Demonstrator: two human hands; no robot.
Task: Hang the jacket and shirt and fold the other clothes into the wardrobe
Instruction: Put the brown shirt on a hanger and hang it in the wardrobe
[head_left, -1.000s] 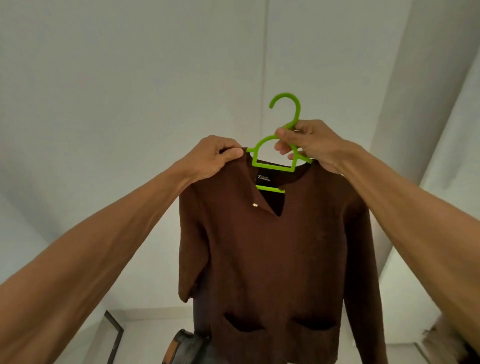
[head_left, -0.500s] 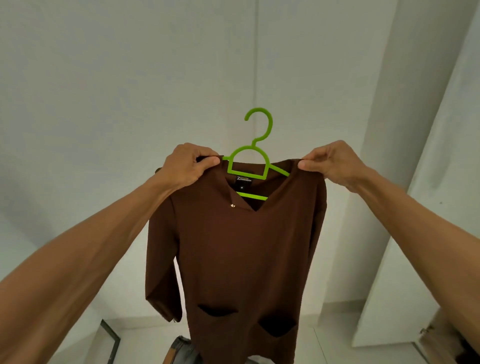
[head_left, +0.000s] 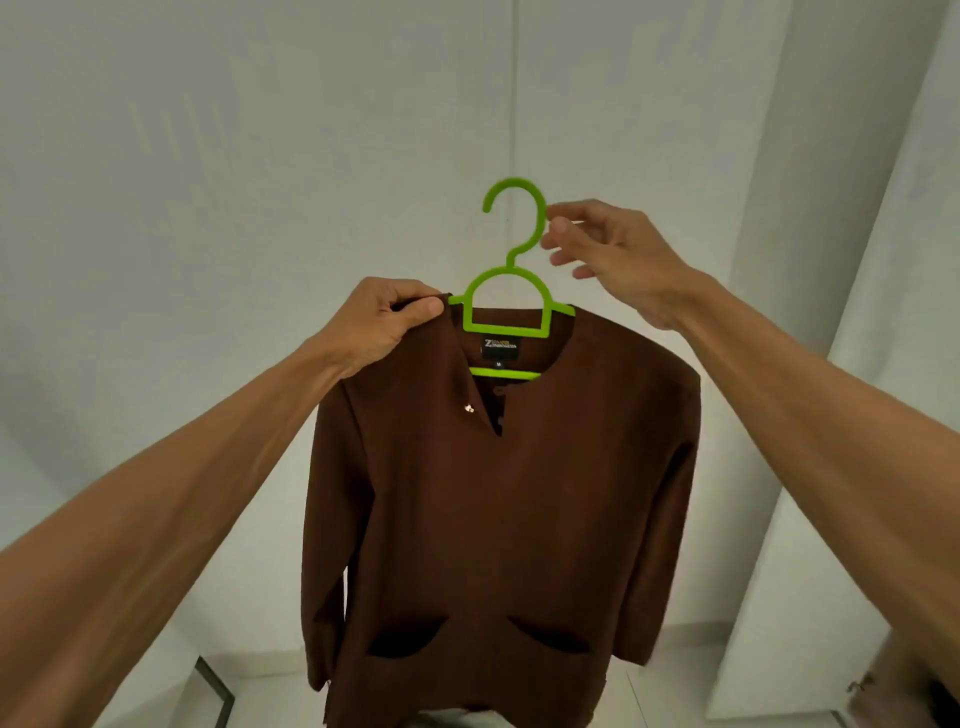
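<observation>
Head view: left hand (head_left: 384, 322) pinches the brown long-sleeved shirt (head_left: 498, 519) on the green plastic hanger (head_left: 506, 329); right hand (head_left: 613, 260), fingers spread, beside its hook.

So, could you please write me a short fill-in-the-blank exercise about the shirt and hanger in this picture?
1. The brown shirt hangs on a ____ hanger.
2. The left hand grips the shirt's shoulder, while the right hand is at the hanger's ____.
3. The shirt's front has ____ pockets.
Missing words: green; hook; two.
</observation>
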